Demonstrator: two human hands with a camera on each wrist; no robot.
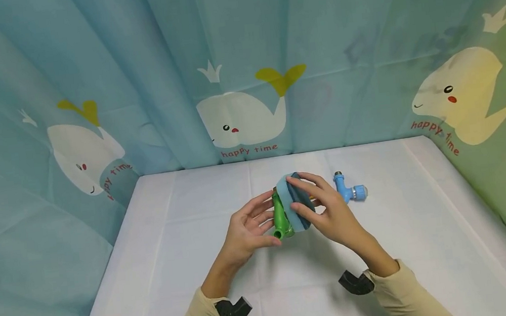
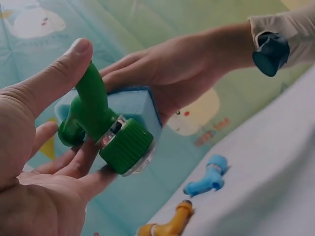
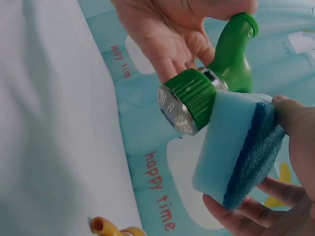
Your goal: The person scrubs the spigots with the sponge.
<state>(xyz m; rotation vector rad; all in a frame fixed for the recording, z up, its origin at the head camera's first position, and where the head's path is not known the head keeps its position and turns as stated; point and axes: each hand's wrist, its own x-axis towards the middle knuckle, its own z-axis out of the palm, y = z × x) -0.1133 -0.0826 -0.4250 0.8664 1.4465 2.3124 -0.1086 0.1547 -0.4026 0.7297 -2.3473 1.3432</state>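
A green plastic tap (image 1: pixel 280 215) with a ribbed cap (image 2: pixel 127 146) (image 3: pixel 191 95) is held above the white table (image 1: pixel 174 247) by my left hand (image 1: pixel 251 225), thumb on its spout (image 2: pixel 91 93) and fingers under it. My right hand (image 1: pixel 326 207) grips a light-blue sponge (image 1: pixel 295 202) with a dark-blue scouring layer (image 3: pixel 248 157) and presses its light-blue face (image 2: pixel 135 105) against the tap. The metal end (image 3: pixel 173 110) of the tap shows beyond the cap.
A blue tap (image 1: pixel 349 189) (image 2: pixel 206 179) lies on the table to the right of my hands. A yellow tap (image 2: pixel 170 223) (image 3: pixel 110 228) lies nearby, hidden behind my hand in the head view. A whale-print curtain (image 1: pixel 235 68) encloses the table.
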